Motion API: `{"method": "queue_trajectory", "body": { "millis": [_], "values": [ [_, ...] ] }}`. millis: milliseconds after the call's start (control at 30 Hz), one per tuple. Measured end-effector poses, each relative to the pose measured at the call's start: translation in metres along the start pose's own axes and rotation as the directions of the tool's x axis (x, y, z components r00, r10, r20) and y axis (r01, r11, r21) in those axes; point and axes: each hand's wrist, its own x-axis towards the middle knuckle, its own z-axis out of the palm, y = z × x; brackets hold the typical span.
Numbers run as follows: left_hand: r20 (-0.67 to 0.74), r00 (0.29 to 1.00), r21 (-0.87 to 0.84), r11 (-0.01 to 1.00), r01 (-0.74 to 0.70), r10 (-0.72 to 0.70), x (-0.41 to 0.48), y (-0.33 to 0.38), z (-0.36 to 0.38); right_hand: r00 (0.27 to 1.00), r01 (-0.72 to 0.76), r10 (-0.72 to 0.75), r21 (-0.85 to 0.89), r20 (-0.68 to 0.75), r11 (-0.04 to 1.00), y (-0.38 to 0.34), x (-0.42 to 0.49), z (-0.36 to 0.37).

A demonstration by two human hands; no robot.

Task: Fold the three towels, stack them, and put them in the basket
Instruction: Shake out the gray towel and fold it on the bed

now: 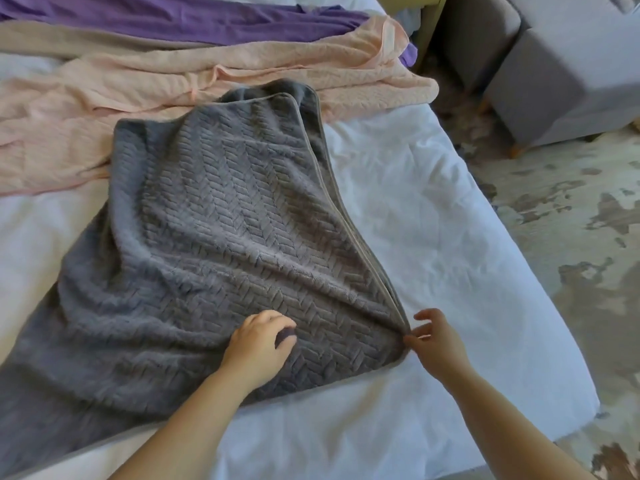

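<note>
A grey towel (214, 237) with a herringbone weave lies folded lengthwise on the white bed (433, 209), its two long edges meeting on the right side. My left hand (258, 344) rests on its near part and pinches a small fold of the cloth. My right hand (434, 336) touches the towel's near right corner with thumb and finger, the other fingers spread. Behind the grey towel a pink towel (114, 109) lies rumpled, and a purple towel (194, 19) is spread at the far edge. No basket is in view.
The bed's right edge runs diagonally from top centre to lower right. Beyond it are a patterned rug (571, 237) and a grey upholstered ottoman (568, 84) with wooden feet.
</note>
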Motion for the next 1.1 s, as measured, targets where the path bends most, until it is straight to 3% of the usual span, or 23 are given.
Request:
{"method": "queue_trajectory", "body": {
  "millis": [367,700,867,967,1100],
  "values": [
    [-0.208,0.978,0.018,0.999,0.035,-0.030,0.066,-0.021,-0.066,0.962,0.240,-0.263,-0.219,-0.079,0.946,-0.097,0.069,0.043],
    [-0.287,0.957,0.074,0.995,0.063,-0.040,0.161,-0.055,-0.138,0.964,0.264,-0.265,-0.040,0.001,0.964,-0.204,0.155,0.086],
    [-0.298,0.953,0.065,0.995,0.078,-0.055,0.211,-0.066,-0.173,0.960,0.282,-0.281,-0.059,0.015,0.958,-0.248,0.198,0.086],
    [-0.320,0.946,0.053,0.995,0.082,-0.061,0.235,-0.070,-0.190,0.979,0.183,-0.192,-0.121,-0.068,0.976,-0.253,0.218,0.070],
    [-0.359,0.931,0.042,0.995,0.086,-0.066,0.263,-0.081,-0.213,0.994,0.105,-0.103,-0.104,0.023,0.989,-0.272,0.237,0.059]
  ]
}}
